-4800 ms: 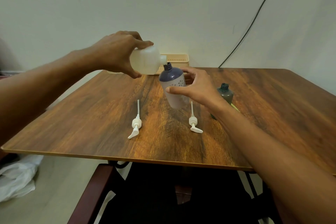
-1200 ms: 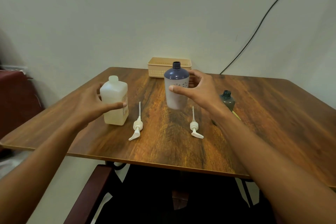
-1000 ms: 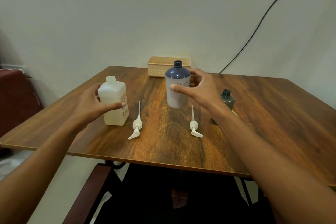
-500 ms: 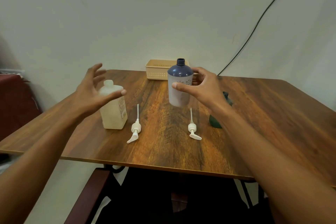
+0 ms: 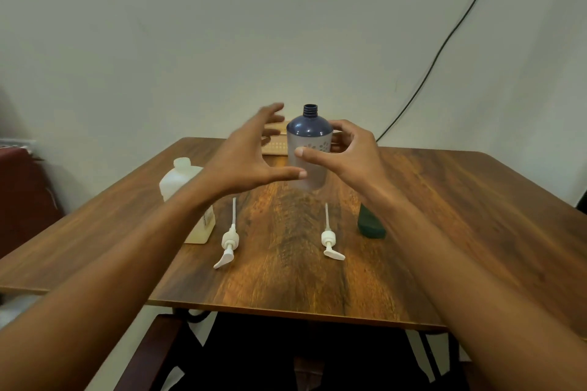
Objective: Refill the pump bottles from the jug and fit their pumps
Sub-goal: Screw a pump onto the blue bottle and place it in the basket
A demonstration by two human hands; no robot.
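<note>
1. Wooden table [image 5: 286, 295] lies nearest. Its near edge is uncovered, and bare board is left between that edge and two white pumps.
2. Both pumps are laid flat with their tubes pointing away. The left pump [image 5: 229, 244] lies just beside the jug, the right pump [image 5: 330, 243] near the green bottle, and open board is kept between them.
3. The jug [image 5: 176, 182] is stood upright at the left, partly hidden by the left forearm. The green bottle [image 5: 370, 227] is largely hidden behind the right forearm.
4. The blue bottle [image 5: 309, 140] is held upright mid-table, neck open, by the right hand [image 5: 352, 159], with the thumb across the front and the fingers wrapped behind. The left hand [image 5: 247, 159] is spread loose beside it and grasps nothing. Whether its thumb touches the bottle cannot be told.
5. Pump fitting is judged to be the step in hand. The bottle should be kept steady, a pump lifted by its collar, the tube fed straight down the neck, and the collar turned snug.
6. The jug under the left forearm could be knocked. A basket [image 5: 274, 144] is set just behind the bottle, near the far edge, and the widest free room is found at the right.
</note>
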